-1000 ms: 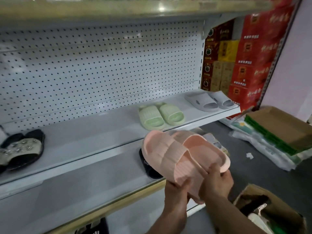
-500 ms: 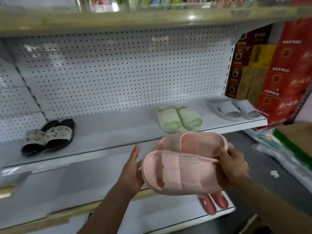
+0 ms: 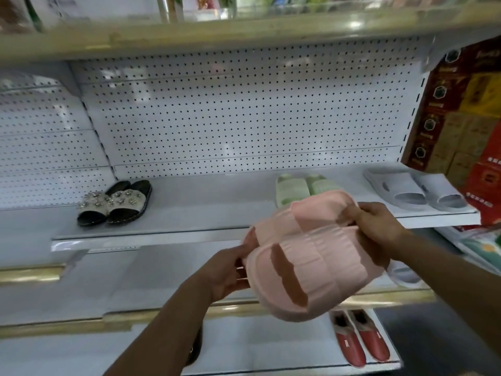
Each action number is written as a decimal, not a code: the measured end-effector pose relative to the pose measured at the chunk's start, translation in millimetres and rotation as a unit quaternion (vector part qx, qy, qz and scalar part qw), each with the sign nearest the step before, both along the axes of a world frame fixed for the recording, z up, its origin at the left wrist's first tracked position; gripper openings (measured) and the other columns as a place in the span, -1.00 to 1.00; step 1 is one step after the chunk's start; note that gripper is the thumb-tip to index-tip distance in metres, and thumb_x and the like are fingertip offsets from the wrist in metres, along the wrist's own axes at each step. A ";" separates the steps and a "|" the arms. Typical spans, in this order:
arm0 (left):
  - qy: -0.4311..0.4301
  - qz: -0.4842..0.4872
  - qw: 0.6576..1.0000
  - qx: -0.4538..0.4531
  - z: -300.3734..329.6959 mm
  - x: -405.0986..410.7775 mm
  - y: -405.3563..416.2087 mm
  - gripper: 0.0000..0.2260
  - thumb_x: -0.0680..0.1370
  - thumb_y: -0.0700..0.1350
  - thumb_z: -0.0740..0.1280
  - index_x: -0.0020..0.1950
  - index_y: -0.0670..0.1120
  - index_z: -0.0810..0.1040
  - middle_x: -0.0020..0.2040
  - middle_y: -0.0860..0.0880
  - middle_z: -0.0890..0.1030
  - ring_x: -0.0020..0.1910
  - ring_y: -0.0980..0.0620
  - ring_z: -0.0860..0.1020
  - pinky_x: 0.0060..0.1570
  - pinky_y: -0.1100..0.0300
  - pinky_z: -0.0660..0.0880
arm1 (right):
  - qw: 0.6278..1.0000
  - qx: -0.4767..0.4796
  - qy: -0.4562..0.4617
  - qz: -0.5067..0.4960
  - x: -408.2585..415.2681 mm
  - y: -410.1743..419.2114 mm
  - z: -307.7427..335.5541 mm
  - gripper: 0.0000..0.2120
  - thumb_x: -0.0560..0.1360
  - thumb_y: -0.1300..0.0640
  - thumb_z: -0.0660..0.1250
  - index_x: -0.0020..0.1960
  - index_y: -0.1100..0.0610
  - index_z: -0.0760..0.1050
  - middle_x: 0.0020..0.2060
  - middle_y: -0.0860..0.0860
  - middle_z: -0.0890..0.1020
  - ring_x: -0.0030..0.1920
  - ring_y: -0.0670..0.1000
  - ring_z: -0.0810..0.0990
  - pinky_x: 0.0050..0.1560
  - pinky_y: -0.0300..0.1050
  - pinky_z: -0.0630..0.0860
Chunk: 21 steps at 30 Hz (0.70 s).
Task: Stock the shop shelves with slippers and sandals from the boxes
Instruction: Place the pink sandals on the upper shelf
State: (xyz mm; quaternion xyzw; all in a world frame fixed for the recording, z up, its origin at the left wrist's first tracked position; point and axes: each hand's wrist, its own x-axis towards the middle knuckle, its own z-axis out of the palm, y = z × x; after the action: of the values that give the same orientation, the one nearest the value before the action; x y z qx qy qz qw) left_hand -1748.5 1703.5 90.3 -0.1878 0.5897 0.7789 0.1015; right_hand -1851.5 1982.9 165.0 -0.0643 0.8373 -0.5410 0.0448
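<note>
Both hands on the pink slippers (image 3: 311,256) in front of the middle shelf (image 3: 189,213): left hand (image 3: 227,270) grips the toe end, right hand (image 3: 376,226) pinches the heels; red cartons' (image 3: 488,169) print too blurred to read

red and yellow cartons (image 3: 466,115) stacked right, goods on top ledge (image 3: 244,25)

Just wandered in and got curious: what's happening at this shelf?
A person is stocking shop shelves with footwear. Both hands, left hand and right hand, hold a pair of pink slippers in the air in front of the middle shelf, not yet set down. On that shelf already sit black sandals, green slippers partly hidden behind the pink pair, and grey slippers. Red slippers lie on a lower shelf.
</note>
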 end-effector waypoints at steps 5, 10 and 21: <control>0.002 0.095 0.995 -0.040 12.3 4.6 -3.4 -0.72 0.62 -0.12 0.25 0.23 -0.26 0.55 -0.02 -0.19 0.65 -0.17 -0.09 0.62 -0.29 0.09 0.61 | 0.997 0.029 0.057 0.046 -27.0 -13.1 -1.3 -0.63 0.39 -0.21 0.42 -0.03 0.08 0.55 -0.22 0.06 0.67 -0.20 0.03 0.61 -0.15 -0.11 0.47; -0.002 0.221 0.975 -0.033 18.4 11.5 -29.1 -0.79 0.64 -0.18 0.22 0.19 -0.27 0.50 -0.01 -0.24 0.60 -0.17 -0.16 0.60 -0.42 0.14 0.59 | 0.991 0.071 0.077 0.088 -46.8 -43.4 -4.9 -0.56 0.33 -0.23 0.46 -0.06 0.11 0.52 -0.28 0.12 0.66 -0.24 0.09 0.64 -0.15 -0.07 0.51; 0.054 0.340 0.934 0.095 26.0 -41.2 -131.8 -0.76 0.65 -0.18 0.20 0.26 -0.29 0.37 0.02 -0.26 0.50 -0.12 -0.22 0.55 -0.36 -0.01 0.64 | 0.982 0.086 0.111 0.124 -103.0 -157.0 3.2 -0.82 0.48 0.07 0.42 -0.08 0.20 0.58 -0.27 0.06 0.62 -0.27 0.04 0.60 -0.22 -0.17 0.46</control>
State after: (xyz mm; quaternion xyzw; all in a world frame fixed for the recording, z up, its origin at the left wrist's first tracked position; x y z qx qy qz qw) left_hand -1789.7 1571.7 116.3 -0.3243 0.4185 0.8282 -0.1839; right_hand -1954.6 1825.9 168.2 -0.2230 0.8662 -0.4467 0.0233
